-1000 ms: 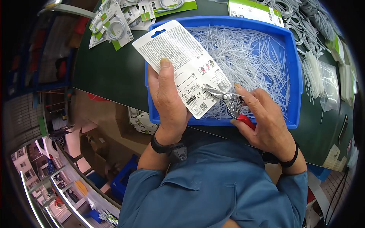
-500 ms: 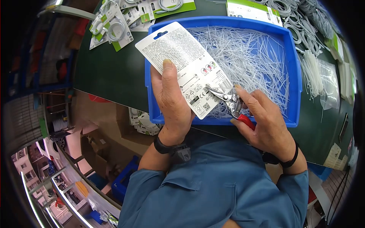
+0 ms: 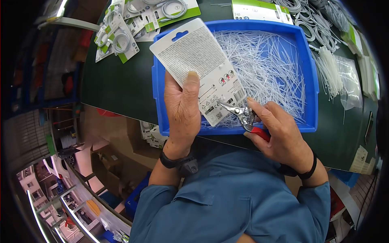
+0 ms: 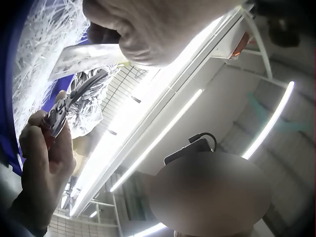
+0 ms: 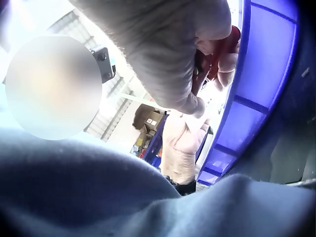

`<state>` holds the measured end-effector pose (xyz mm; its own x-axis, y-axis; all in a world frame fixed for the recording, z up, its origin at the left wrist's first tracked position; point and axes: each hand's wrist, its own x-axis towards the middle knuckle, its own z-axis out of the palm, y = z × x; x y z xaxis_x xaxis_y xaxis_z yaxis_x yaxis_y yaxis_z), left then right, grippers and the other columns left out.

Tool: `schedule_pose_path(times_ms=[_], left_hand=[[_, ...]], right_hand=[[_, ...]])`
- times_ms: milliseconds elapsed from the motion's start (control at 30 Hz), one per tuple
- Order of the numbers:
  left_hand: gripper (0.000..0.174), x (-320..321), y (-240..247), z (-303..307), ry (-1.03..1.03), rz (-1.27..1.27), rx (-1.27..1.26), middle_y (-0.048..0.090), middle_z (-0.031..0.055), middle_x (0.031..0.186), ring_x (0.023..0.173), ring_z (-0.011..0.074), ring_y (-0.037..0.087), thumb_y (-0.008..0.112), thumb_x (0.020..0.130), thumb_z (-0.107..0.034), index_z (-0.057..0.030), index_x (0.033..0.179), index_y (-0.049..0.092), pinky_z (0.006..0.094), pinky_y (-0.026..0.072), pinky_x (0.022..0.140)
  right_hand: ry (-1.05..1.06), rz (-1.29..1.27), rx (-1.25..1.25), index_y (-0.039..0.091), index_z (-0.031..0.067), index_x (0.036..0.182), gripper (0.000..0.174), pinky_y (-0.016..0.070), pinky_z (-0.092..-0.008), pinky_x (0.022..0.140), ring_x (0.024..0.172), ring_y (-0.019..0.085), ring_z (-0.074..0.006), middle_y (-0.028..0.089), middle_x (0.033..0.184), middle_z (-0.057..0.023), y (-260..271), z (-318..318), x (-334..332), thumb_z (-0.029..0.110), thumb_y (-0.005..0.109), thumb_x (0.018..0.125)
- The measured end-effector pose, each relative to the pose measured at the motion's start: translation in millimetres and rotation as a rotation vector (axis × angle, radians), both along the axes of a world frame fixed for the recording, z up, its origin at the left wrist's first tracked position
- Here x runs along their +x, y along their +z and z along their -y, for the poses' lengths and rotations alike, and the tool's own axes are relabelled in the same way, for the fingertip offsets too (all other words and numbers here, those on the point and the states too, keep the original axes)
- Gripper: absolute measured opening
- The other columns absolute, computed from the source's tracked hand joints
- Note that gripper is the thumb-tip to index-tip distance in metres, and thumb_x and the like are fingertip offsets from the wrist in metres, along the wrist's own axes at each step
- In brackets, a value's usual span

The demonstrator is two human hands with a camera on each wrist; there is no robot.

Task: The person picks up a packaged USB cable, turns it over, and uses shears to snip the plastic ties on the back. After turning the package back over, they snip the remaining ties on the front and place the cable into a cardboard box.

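My left hand point(image 3: 183, 109) holds a white packaging card point(image 3: 198, 52), its thumb pressed on the printed side and its fingers behind. The card is tilted over the blue tray point(image 3: 311, 101), with its blue hang slot at the far end. My right hand point(image 3: 281, 133) grips red-handled snips point(image 3: 244, 116), whose metal blade tips overlap the card's lower part. In the left wrist view the snips point(image 4: 60, 111) show in the right hand point(image 4: 42, 163). The right wrist view shows the red handle point(image 5: 227, 47) within the right hand's fingers.
Many clipped white plastic strips point(image 3: 267, 60) fill the tray. Carded cables point(image 3: 121, 40) lie at the back left, and a green-and-white card point(image 3: 261, 11) behind the tray. Coiled grey cables point(image 3: 320, 32), a bundle of white cable ties point(image 3: 330, 73) and a clear bag point(image 3: 350, 89) lie right.
The card and left hand have shifted slightly right in the head view. A thin strip seen between the right fingertips and blades one second ago no longer shows there.
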<state>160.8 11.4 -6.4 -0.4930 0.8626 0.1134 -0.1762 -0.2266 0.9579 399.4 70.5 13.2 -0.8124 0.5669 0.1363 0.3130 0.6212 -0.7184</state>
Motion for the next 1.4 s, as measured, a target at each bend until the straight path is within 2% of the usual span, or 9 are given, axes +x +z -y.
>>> schedule_pose_path(times_ms=[200,300,333,367,433,700,1133,1233,1400], left_hand=[[0.039,-28.7,19.3,12.4,-0.171,0.247,-0.049,0.064,0.0156,0.144,0.135,0.0279,0.060,0.051,0.111,-0.014,0.0000,0.147,0.055,0.0474,0.0413,0.119],[0.033,-29.0,30.2,8.1,0.084,0.514,-0.040,0.070,0.0120,0.124,0.118,0.0264,0.064,0.049,0.111,-0.023,-0.0012,0.132,0.062,0.0439,0.0470,0.107],[0.034,-49.8,17.0,13.2,-0.243,0.674,0.089,0.070,0.0113,0.094,0.087,0.0270,0.067,0.039,0.109,-0.023,-0.0025,0.113,0.066,0.0441,0.0536,0.091],[0.033,-57.2,-1.7,8.3,-0.394,0.692,0.256,0.055,0.0042,0.074,0.069,0.0190,0.052,0.044,0.111,-0.033,-0.0082,0.097,0.061,0.0392,0.0486,0.076],[0.040,-67.1,-6.4,3.1,-0.600,0.601,0.313,0.048,-0.0001,0.069,0.068,0.0149,0.045,0.048,0.111,-0.045,-0.0118,0.090,0.057,0.0353,0.0434,0.072],[0.064,-73.4,-18.4,-21.8,-0.905,0.635,0.445,0.058,0.0014,0.073,0.074,0.0191,0.055,0.036,0.111,-0.068,-0.0145,0.084,0.059,0.0404,0.0476,0.078],[0.057,-90.2,-16.1,-33.5,-1.016,0.430,0.506,0.059,0.0031,0.079,0.077,0.0187,0.056,0.034,0.115,-0.058,-0.0129,0.094,0.062,0.0433,0.0508,0.087],[0.068,-86.8,-8.0,-26.5,-0.891,0.355,0.509,0.053,0.0011,0.072,0.073,0.0171,0.049,0.016,0.115,-0.062,-0.0142,0.084,0.054,0.0415,0.0483,0.085],[0.061,-85.3,-8.1,-27.4,-0.888,0.321,0.525,0.056,0.0024,0.075,0.074,0.0179,0.053,0.028,0.115,-0.058,-0.0131,0.089,0.059,0.0430,0.0501,0.084]], right_hand=[[-0.078,-0.172,-0.034,0.060,0.0036,0.148,0.079,0.0542,-0.0392,0.077,0.086,0.066,-0.0318,0.066,0.107,-0.0163,20.3,-19.7,8.9,0.008,0.090,0.075],[-0.041,-0.185,-0.002,0.063,0.0004,0.146,0.076,0.0548,-0.0365,0.080,0.090,0.065,-0.0266,0.067,0.110,-0.0155,27.4,-28.6,9.3,0.015,0.087,0.075],[-0.009,-0.167,0.016,0.063,0.0006,0.145,0.076,0.0547,-0.0366,0.080,0.090,0.065,-0.0266,0.067,0.110,-0.0151,30.0,-30.2,8.4,0.015,0.088,0.074],[0.016,-0.145,0.018,0.064,0.0009,0.144,0.077,0.0544,-0.0370,0.080,0.090,0.065,-0.0271,0.068,0.108,-0.0146,32.6,-29.2,5.8,0.015,0.089,0.072],[0.057,-0.109,0.014,0.066,0.0015,0.142,0.078,0.0536,-0.0377,0.079,0.089,0.064,-0.0281,0.068,0.105,-0.0141,37.4,-25.6,0.0,0.014,0.091,0.069],[0.150,0.001,0.076,0.066,0.0141,0.143,0.084,0.0515,-0.0398,0.070,0.081,0.062,-0.0279,0.061,0.095,-0.0109,34.0,-9.1,-23.3,0.014,0.096,0.064],[0.181,0.053,0.054,0.065,0.0161,0.146,0.088,0.0521,-0.0403,0.071,0.082,0.064,-0.0286,0.063,0.098,-0.0117,33.5,-6.1,-26.7,0.014,0.096,0.063],[0.195,0.044,0.026,0.065,0.0159,0.146,0.088,0.0519,-0.0405,0.070,0.082,0.064,-0.0290,0.063,0.097,-0.0120,33.0,-7.2,-26.2,0.014,0.096,0.064],[0.200,0.036,0.001,0.064,0.0159,0.147,0.087,0.0512,-0.0409,0.070,0.081,0.064,-0.0292,0.063,0.097,-0.0127,30.7,-7.3,-26.2,0.014,0.095,0.065]])
